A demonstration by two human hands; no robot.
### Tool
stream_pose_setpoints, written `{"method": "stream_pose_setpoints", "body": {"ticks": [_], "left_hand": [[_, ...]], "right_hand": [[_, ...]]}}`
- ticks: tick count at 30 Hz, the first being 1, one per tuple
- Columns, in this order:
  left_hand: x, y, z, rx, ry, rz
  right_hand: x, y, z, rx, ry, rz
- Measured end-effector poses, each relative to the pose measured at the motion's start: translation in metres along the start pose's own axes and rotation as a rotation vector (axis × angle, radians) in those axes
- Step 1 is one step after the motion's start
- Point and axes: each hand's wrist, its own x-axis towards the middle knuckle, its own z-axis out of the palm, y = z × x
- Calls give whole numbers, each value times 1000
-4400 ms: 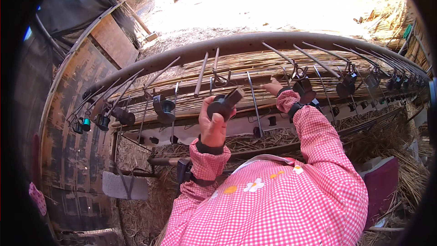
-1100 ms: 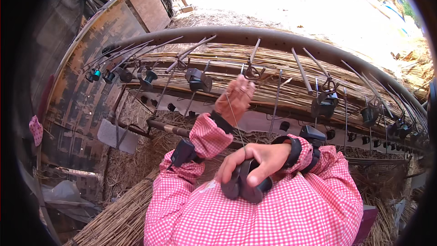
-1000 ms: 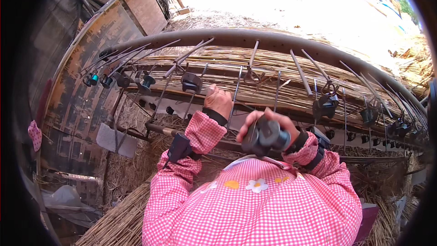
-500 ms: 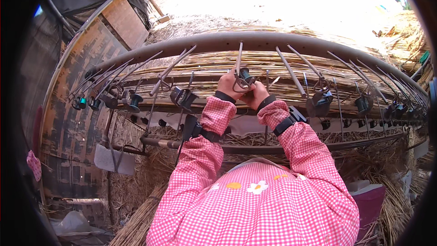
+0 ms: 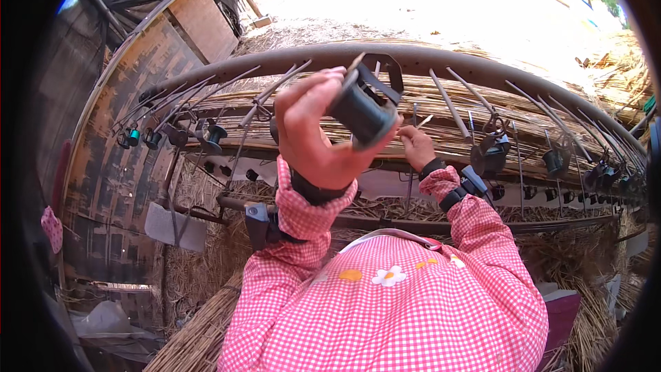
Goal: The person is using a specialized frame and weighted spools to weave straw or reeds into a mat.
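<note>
Raised close to the camera, my left hand [image 5: 313, 131] is closed around a dark green spool [image 5: 361, 111]. A black bent bracket [image 5: 385, 72] sits against the spool's upper end. Lower and to the right, my right hand [image 5: 417, 149] is in front of the reeds [image 5: 441, 120]. Its thumb and fingertips are pinched together; anything between them is too small to make out. Beside it, a thin rod [image 5: 447, 105] slants down from the long brown pipe [image 5: 323, 62]. Another dark spool holder [image 5: 490, 151] hangs just right of my right hand.
Several spools hang along the frame, including a green one [image 5: 133, 138] at far left and dark ones at right. A lower bar [image 5: 372, 222] crosses in front of me. A worn wooden panel [image 5: 124, 186] stands left, with a pale foam block [image 5: 175, 226] beside it. Straw lies beneath.
My left hand has lifted the spool off the frame area, up toward the camera. My two hands, together before, are now apart, with the right slightly lower and further right.
</note>
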Motion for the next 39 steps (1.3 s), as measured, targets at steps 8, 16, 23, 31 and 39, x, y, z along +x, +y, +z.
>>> {"method": "stream_pose_setpoints", "body": {"ticks": [8, 16, 23, 31, 39], "left_hand": [[-72, 17, -15, 30, -279, -354], [-164, -85, 60, -889, -552, -1579], [-244, -218, 134, -783, -685, -1253], [-231, -202, 164, -388, -642, -1193], [-216, -160, 149, -386, -429, -1518]], "right_hand": [[-21, 10, 14, -335, -4, -289], [-21, 13, 10, -272, 2, -262], [-28, 10, 13, -262, -30, -228], [-27, 8, 14, -211, -36, -220], [-26, 20, -1, -305, -16, -185]]}}
